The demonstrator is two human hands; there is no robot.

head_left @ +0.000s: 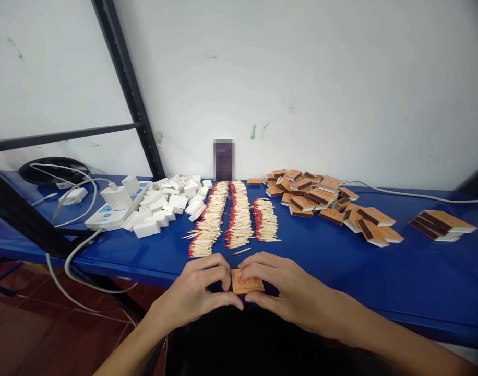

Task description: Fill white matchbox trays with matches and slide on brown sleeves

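Head view: flat oblong orange-tan matchbox (pixel 250 286), red-lettered on top.

Matchbox (pixel 249 286) before rows of matches (pixel 239 215)

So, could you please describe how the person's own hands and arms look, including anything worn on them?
Both the left hand and right hand are bare: no gloves or rings show. The wrists carry no visible watch or bracelet, and no sleeves cover the visible forearms.
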